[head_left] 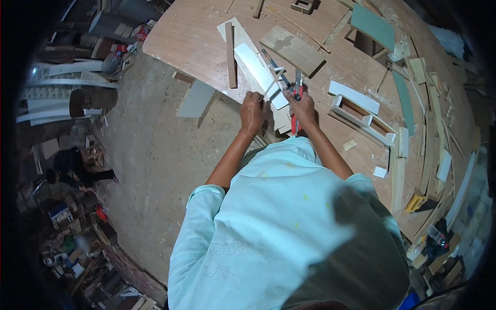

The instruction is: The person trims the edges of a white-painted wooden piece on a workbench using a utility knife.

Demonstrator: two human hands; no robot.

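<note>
My right hand (pixel 303 109) is wrapped round a red-and-black hand tool (pixel 296 93), whose dark end points away from me over the bench. My left hand (pixel 252 112) is closed at the bench's near edge, beside the lower end of a white strip (pixel 254 64); what its fingers hold, if anything, I cannot make out. That strip lies slantwise over a pale board. A narrow brown wooden stick (pixel 231 57) rests across the board's left side. Just right of the strip lies a dark, long tool (pixel 271 61) with a light-coloured piece across it.
On the wooden bench (pixel 181 31) lie a flat board (pixel 292 49), a green-topped frame (pixel 372 27) and a white-edged narrow box (pixel 361 116). Wood strips and a yellow-handled saw (pixel 415 203) are at right. A person (pixel 72 168) is low down at far left among scrap wood.
</note>
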